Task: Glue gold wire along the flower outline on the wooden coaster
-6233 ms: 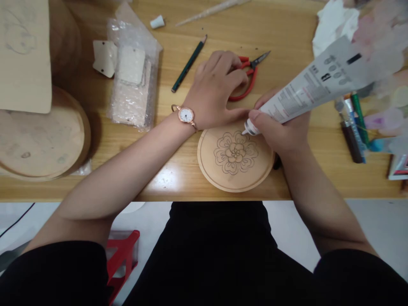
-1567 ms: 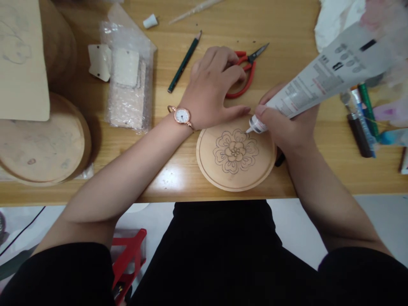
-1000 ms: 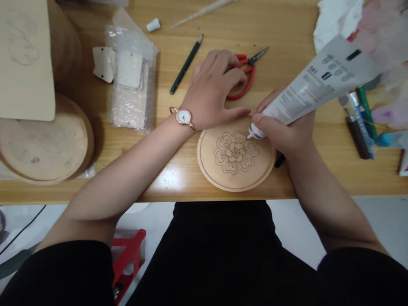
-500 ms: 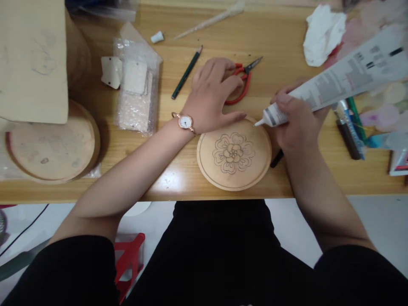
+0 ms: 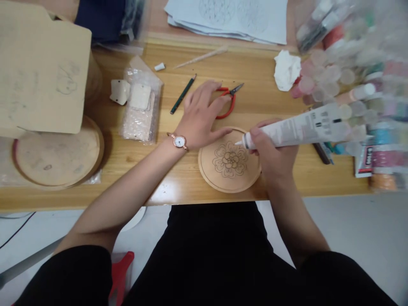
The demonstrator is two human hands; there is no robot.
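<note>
A round wooden plate [image 5: 208,176] with a flower drawn in dark lines lies near the table's front edge. My right hand [image 5: 276,157] is wrapped round a white tube [image 5: 296,129] with grey print, held tilted. Its narrow nozzle points at the upper right of the flower; whether the tip touches the wood I cannot tell. My left hand [image 5: 200,114] rests palm down with fingers spread, its thumb at the plate's upper left rim. Beside its fingertips lie red-handled scissors [image 5: 230,102]; a dark green pencil [image 5: 183,94] is to its left.
On the left, a cardboard sheet [image 5: 44,76] overhangs a larger round wooden piece [image 5: 60,165]. Near it is a plastic bag of wooden tags [image 5: 140,112]. Many small paint bottles [image 5: 357,110] crowd the right, beside a crumpled white tissue [image 5: 287,70]. Drawn-on papers [image 5: 229,19] lie behind.
My right hand has brought the tube's nozzle leftward and down, from the plate's upper right rim to over the flower's edge. The view has shifted, showing more of the table's far side.
</note>
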